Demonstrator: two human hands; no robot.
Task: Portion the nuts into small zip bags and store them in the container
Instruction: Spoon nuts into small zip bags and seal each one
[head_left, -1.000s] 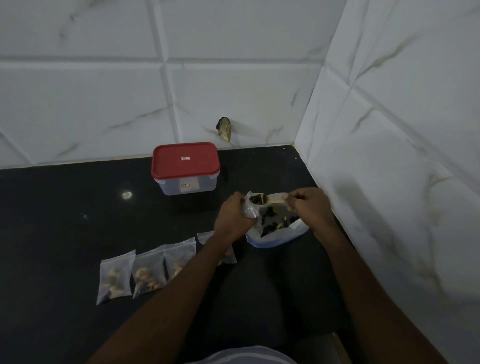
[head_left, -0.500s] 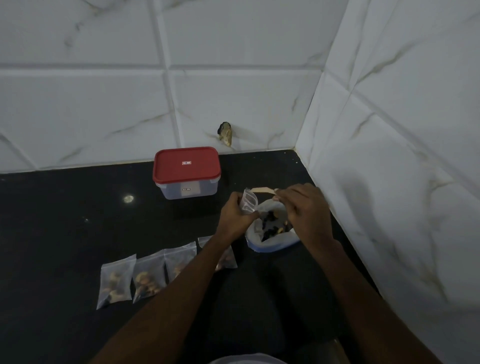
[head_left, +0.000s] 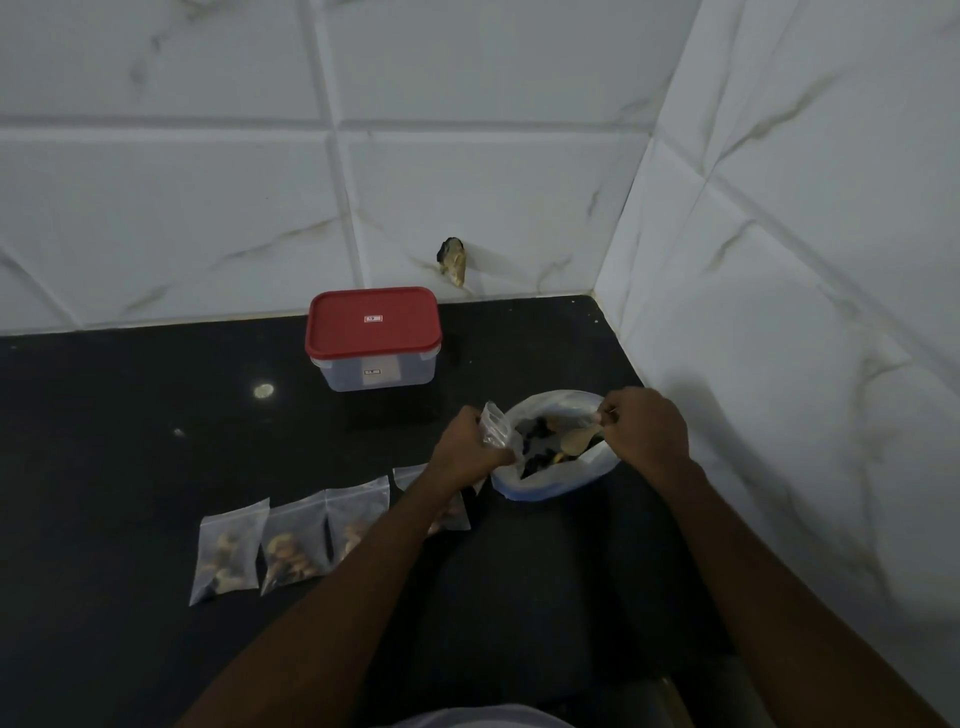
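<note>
While the left hand pinches a clear small zip bag, the right hand grips a tan spoon dipped into the open bag of nuts.
The red-lidded container stands closed near the tiled wall; four filled zip bags lie in a row on the black counter, the last partly under the left forearm.

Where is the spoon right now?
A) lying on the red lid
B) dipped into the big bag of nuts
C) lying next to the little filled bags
B: the right hand holds the spoon with its bowl down inside the big bag, while the left hand holds a small bag beside it.
</note>
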